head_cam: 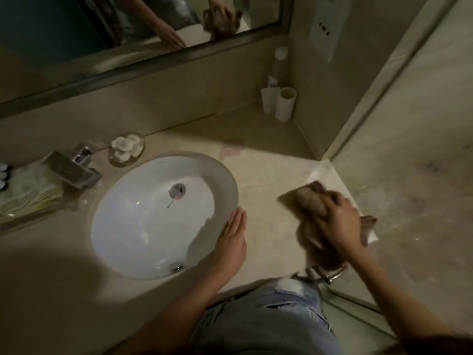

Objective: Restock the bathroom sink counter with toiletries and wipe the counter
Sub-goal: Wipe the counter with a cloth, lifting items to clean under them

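The pale stone counter (pixel 266 175) runs under a wide mirror (pixel 76 34) in a dim bathroom, and a white oval sink (pixel 225 180) is set into it. Almost no writing can be read here. The tall bottle (pixel 277 70) with a white cap, far beyond your right hand in the back corner, carries a blue mark on its label, but it is too small and blurred to make out. Two white cups (pixel 285 103) stand just in front of it, touching each other. The wall plate (pixel 323 29) above them shows only small dark holes.

Your right hand (pixel 337 224) has its fingers curled over a bunched brown cloth (pixel 309 203) and grips it against the counter, close to the right edge. The cloth lies directly under this grip. It is blurred, it spreads out past your fingertips, and one end hangs over the edge beside your wrist.

Your left hand (pixel 231 242) lies flat with straight fingers held together and holds nothing. It rests on the counter at the rim of the sink, well to the left of the cloth.

Beyond this hand, across the basin, there is a glass dish (pixel 138 157) with white cotton pieces and a chrome faucet (pixel 74 172). A tray (pixel 28 196) further left is cut off by the frame, and I cannot tell its contents. A metal ring (pixel 332 274) near your right forearm is partly hidden by the cloth. The mirror repeats both hands and the cloth.
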Demonstrator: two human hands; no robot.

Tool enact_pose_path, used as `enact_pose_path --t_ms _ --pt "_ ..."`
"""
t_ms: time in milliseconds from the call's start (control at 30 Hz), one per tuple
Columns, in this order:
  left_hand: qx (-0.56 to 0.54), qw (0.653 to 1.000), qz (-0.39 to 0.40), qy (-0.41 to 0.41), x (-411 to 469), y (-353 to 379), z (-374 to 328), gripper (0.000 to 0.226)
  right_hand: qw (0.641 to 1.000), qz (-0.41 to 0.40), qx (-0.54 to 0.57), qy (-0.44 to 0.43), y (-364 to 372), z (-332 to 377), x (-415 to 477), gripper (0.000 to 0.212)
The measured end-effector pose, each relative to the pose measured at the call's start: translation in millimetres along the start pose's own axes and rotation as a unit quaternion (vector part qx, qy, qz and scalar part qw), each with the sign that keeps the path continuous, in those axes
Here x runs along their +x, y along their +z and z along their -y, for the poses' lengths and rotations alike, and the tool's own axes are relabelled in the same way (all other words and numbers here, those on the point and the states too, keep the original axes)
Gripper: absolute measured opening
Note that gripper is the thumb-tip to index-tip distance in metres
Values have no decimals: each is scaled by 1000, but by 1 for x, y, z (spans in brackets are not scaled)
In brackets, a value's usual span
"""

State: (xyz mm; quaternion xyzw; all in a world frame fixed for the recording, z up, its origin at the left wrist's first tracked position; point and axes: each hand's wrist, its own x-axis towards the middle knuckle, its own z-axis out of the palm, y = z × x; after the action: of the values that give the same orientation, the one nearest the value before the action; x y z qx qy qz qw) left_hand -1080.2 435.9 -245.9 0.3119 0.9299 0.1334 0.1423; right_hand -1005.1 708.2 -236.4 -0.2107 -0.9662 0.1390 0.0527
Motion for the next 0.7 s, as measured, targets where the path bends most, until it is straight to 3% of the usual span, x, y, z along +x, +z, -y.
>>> enact_pose_path --t_ms 67,133,233,400,567,700 --pt "23 999 32 28 4 1 -3 63 993 -26 2 118 -8 -24 15 49" --pt "46 997 58 36 6 4 -7 65 985 -42 -10 169 -5 -16 16 46" --pt "54 996 61 21 8 3 -16 67 987 -52 -18 153 12 27 -12 53" --pt "33 997 63 26 12 -4 -20 67 1000 1 -15 -27 17 45 -55 53" --pt "16 997 61 43 11 -6 -15 67 992 -45 4 114 15 36 26 44" --pt "-12 997 62 38 24 -6 -16 65 988 -6 12 156 24 80 95 44"
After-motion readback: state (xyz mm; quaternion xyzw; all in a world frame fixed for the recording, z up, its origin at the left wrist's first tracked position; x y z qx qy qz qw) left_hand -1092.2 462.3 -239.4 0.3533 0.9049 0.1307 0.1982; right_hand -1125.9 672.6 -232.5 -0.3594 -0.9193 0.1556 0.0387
